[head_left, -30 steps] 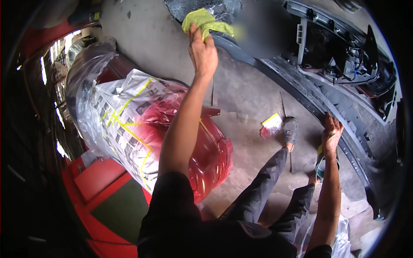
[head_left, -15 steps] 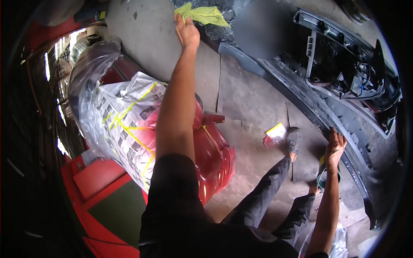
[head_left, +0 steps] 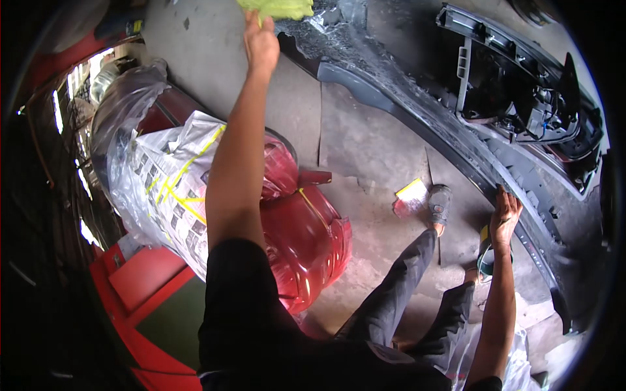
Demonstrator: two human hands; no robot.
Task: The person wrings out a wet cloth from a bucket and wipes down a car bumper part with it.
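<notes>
At the top, my left hand holds a yellow-green cloth, which is partly cut off by the frame edge. The cloth lies at the upper end of a long dark grey bumper-like panel with a wet-looking surface. The panel runs from the top centre down to the lower right. My right hand grips the near edge of this panel, its fingers together over the rim and partly hidden.
On the left stands a red car part covered in newspaper, yellow tape and clear plastic. A black part with wiring is at the upper right. A white, yellow and red packet lies on the floor beside my foot.
My left hand has moved left and up with the cloth, first away from the panel's upper end, then to the frame's top edge. My right hand stays at the panel's edge.
</notes>
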